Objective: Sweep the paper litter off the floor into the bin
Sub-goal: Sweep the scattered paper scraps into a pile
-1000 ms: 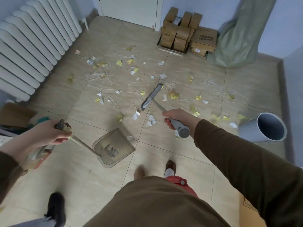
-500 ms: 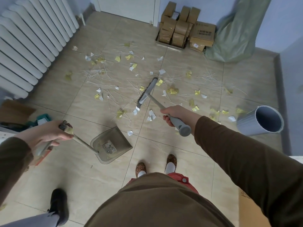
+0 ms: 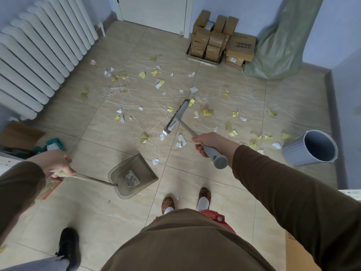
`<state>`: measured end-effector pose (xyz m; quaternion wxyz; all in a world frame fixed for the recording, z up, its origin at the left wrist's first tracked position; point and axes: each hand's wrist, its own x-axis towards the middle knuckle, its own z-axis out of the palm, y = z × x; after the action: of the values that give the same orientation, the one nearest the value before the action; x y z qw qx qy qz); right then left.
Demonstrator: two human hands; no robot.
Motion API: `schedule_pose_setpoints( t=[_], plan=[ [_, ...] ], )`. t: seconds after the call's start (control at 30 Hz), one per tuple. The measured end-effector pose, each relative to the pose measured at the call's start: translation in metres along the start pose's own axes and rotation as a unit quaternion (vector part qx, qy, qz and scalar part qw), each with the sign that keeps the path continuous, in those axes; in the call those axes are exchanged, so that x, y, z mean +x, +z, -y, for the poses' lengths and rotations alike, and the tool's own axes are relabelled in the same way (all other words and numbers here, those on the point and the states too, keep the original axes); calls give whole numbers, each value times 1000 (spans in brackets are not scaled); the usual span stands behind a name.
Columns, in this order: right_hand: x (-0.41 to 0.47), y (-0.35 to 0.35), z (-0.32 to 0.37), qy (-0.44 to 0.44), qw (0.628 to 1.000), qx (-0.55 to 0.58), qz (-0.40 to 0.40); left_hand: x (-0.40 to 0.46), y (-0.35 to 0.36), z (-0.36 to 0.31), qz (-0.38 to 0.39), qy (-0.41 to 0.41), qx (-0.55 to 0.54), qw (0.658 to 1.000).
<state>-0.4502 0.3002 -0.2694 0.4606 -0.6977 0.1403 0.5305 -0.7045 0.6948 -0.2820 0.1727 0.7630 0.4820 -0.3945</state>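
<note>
White and yellow paper scraps (image 3: 154, 98) and thin white strips lie scattered over the beige tiled floor. My right hand (image 3: 210, 141) grips the grey handle of a broom (image 3: 176, 117), whose head rests on the floor among the scraps. My left hand (image 3: 58, 163) holds the long handle of a translucent grey dustpan (image 3: 134, 176), which sits on the tiles in front of my feet with its mouth toward the litter. A grey bin (image 3: 310, 148) stands tilted at the right, its opening facing me.
A white radiator (image 3: 41, 53) lines the left wall. Stacked cardboard boxes (image 3: 218, 40) and a green sack (image 3: 281, 42) stand by the far wall next to a door. Another person's black shoe (image 3: 68, 247) is at the lower left. Clutter (image 3: 23, 139) lies at the left.
The broom head has swung farther out and turned more lengthwise among the scraps. The dustpan has come down flat onto the tiles, closer to my feet.
</note>
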Motion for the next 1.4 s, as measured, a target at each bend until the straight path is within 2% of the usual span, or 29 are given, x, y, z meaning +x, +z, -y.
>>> schedule_pose_setpoints(
  t=[0.07, 0.2, 0.3, 0.4, 0.6, 0.73, 1.1, 1.2, 1.4],
  plan=[
    [-3, 0, 0, -1, 1000, -7, -1, 4, 1, 7, -29, 1, 48, 998],
    [-7, 0, 1, -9, 1000, -10, 1, 10, 10, 20, -19, 6, 102, 995],
    [-7, -2, 1, -9, 1000, -11, 0, 14, 13, 21, -17, 5, 120, 993],
    [-5, -4, 0, -6, 1000, -13, -2, 16, 12, 6, -27, 8, 95, 995],
    [-5, -12, -3, 0, 1000, -5, -9, 3, 11, -49, -22, 63, 57, 996],
    [-7, -19, -7, 7, 1000, 8, -21, -3, 9, -84, -32, 128, 56, 990],
    [-20, -50, -22, 5, 994, 57, -96, -36, 17, -218, -87, 299, -37, 950],
    [-19, -67, -29, -23, 990, 59, -128, -44, 26, -253, -76, 341, -53, 936],
    [-24, -135, -44, -53, 976, 167, -132, -64, 41, -328, -48, 392, -46, 917]
  ],
)
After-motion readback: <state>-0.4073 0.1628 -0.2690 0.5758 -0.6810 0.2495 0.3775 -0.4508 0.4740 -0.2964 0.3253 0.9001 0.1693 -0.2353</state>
